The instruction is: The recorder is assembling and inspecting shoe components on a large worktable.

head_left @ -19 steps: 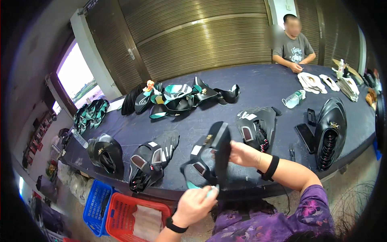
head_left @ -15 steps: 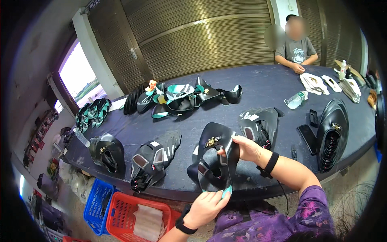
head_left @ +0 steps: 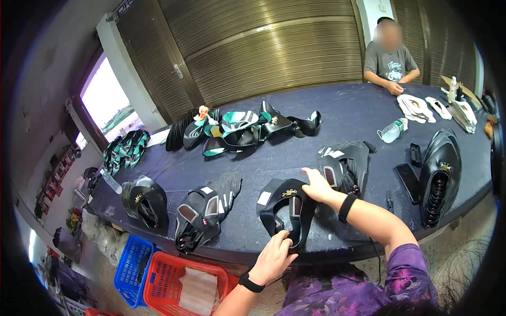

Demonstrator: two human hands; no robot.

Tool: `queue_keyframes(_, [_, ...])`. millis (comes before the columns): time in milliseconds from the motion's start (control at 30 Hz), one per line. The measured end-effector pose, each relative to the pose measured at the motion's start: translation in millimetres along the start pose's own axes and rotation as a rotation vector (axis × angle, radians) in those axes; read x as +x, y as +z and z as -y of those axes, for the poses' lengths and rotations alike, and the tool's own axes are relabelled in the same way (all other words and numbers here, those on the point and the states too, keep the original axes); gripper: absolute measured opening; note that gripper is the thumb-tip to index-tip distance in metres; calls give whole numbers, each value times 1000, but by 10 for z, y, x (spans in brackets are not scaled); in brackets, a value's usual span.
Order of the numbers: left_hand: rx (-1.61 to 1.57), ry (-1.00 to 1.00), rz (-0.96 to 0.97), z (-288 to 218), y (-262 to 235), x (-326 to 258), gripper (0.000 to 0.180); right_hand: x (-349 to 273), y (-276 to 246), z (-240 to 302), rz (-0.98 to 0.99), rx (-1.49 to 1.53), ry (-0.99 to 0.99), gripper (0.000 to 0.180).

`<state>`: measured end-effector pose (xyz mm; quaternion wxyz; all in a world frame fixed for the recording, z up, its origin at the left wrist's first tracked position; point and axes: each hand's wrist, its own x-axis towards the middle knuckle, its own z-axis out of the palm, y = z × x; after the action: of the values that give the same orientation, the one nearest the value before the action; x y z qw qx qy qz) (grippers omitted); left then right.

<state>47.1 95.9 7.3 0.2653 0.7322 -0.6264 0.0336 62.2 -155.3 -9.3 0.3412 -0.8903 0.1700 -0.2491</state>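
Black shoe upper [head_left: 287, 210] sits low-center in the frame on the table [head_left: 358, 113]. Left hand [head_left: 274, 258] pinches its near edge, right hand [head_left: 318, 185] fingers press its top. Looks light and floppy, so best gripped by the edges.

Ribbed brown roller shutters [head_left: 274, 47] line the far wall behind the long dark desk [head_left: 348, 113]; daylight (quite bright) enters a window [head_left: 108, 100] at left.

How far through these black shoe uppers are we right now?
Stacks of uppers already lie along the table: one at the left edge and a striped stack. In hand: the left hand and right hand press a black upper flat. Another stack lies beyond; how many remain is unclear.
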Motion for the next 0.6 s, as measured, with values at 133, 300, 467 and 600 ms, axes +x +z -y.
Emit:
queue_keyframes(133, [95, -8, -5, 57, -120, 73, 58, -197, -169, 393, 212, -48, -662, 27])
queue_keyframes(300, [130, 19, 109, 256, -276, 220, 74, -619, -130, 622, 371, -391, -861, 16])
queue_keyframes(467, [56, 127, 170, 371, -217, 279, 72, -599, -168, 623, 489, -431, -802, 12])
queue_keyframes(600, [111, 71, 342, 342, -306, 362, 60, -617, -91, 523, 429, -292, -873, 9])
